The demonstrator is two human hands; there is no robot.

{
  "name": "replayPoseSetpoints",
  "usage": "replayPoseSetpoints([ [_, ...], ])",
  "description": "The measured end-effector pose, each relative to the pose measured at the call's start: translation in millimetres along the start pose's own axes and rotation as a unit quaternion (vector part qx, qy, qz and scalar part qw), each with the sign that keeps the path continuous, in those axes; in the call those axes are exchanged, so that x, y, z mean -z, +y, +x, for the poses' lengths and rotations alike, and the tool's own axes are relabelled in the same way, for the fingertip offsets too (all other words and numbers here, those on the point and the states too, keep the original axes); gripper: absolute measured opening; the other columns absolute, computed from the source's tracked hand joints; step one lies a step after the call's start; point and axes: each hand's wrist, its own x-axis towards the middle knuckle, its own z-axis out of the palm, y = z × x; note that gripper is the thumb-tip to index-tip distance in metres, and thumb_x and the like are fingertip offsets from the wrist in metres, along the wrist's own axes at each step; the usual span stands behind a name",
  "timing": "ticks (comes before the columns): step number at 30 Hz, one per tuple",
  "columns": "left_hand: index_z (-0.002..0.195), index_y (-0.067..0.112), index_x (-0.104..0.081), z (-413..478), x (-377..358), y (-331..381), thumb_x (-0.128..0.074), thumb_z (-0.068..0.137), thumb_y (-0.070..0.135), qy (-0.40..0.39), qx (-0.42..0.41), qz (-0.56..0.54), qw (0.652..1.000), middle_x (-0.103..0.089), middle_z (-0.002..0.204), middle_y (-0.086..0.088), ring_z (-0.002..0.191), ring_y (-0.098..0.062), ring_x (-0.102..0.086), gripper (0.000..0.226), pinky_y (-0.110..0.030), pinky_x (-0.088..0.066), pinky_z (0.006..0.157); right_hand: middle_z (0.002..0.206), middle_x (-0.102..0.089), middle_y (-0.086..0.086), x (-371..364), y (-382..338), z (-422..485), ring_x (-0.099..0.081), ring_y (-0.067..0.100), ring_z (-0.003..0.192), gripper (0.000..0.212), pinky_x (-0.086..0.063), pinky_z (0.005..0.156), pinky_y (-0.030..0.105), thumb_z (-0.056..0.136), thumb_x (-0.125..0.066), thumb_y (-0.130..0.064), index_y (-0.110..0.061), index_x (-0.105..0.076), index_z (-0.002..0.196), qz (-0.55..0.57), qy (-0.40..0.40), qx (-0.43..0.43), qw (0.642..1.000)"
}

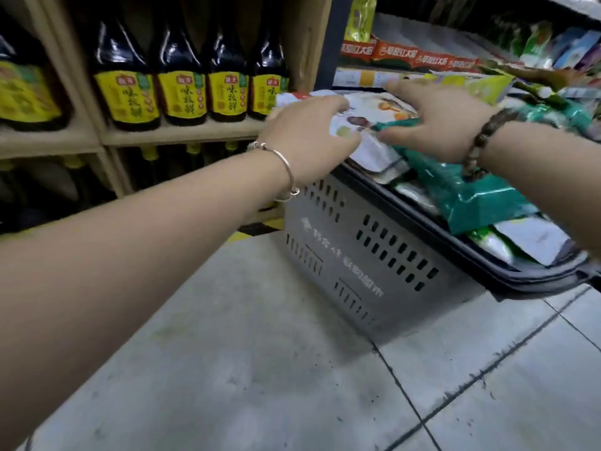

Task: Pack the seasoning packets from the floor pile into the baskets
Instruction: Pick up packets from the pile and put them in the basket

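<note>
Beside the shelved soy bottles point(182, 76), the left hand point(309, 131) curls its fingers round a white seasoning packet point(370, 149) (topmost on the heap). The right hand point(445, 125) presses alongside, fingers spread, gripping nothing. Laying the packet flat should keep the brimming basket point(536, 278) stable.

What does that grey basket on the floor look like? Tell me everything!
The grey basket looks like hard plastic, with rows of little slots in its side and faint white writing. Its rim is darker. It stands on the pale tiled floor, beside a wooden shelf of dark bottles. Green and white packets are heaped above the rim. The left hand grips the top packets at the far end; the right hand presses on them.
</note>
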Motion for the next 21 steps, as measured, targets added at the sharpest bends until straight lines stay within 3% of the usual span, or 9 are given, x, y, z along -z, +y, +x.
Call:
replayPoseSetpoints([
  [3,0.129,0.027,-0.049,-29,42,-62,-0.048,0.088,0.041,-0.013,0.047,0.074,0.996,-0.053,0.130,0.001,0.121,-0.026,-0.046,0.044,-0.037,-0.027,0.102,0.150,-0.032,0.010,-4,-69,18,-0.039,0.033,0.129,0.074,-0.031,0.103,0.049,0.087,-0.049,-0.054,-0.027,-0.017,0.148,-0.046,-0.009,0.059,0.997],
  [7,0.137,0.026,-0.042,-94,102,-151,-0.050,0.087,0.043,0.002,0.143,0.116,0.983,-0.046,0.139,-0.001,0.127,-0.025,-0.041,0.053,-0.040,-0.024,0.107,0.152,-0.027,0.007,-16,-184,47,-0.033,0.029,0.134,0.072,-0.023,0.109,0.048,0.089,-0.048,-0.052,-0.028,-0.015,0.148,-0.014,-0.055,0.136,0.989],
  [15,0.134,0.024,-0.047,-239,152,-266,-0.056,0.081,0.045,0.052,0.321,0.108,0.939,-0.049,0.138,-0.004,0.127,-0.024,-0.044,0.058,-0.038,-0.029,0.105,0.145,-0.038,0.010,-71,-369,62,-0.039,0.030,0.129,0.068,-0.032,0.102,0.042,0.089,-0.049,-0.048,-0.028,-0.021,0.147,0.004,-0.085,0.250,0.965],
  [18,0.132,0.023,-0.050,-283,156,-293,-0.059,0.079,0.045,0.080,0.382,0.087,0.917,-0.051,0.135,-0.005,0.125,-0.025,-0.046,0.058,-0.038,-0.035,0.105,0.145,-0.037,0.010,-93,-412,59,-0.038,0.030,0.130,0.068,-0.030,0.104,0.041,0.088,-0.051,-0.046,-0.026,-0.023,0.147,-0.007,-0.108,0.292,0.950],
  [21,0.130,0.023,-0.052,-313,154,-310,-0.048,0.069,0.052,0.080,0.429,0.068,0.897,-0.053,0.132,-0.005,0.123,-0.025,-0.048,0.068,-0.039,-0.037,0.102,0.147,-0.035,0.010,-113,-439,57,-0.039,0.031,0.129,0.068,-0.032,0.103,0.041,0.088,-0.050,-0.045,-0.024,-0.024,0.146,-0.013,-0.126,0.327,0.936],
])
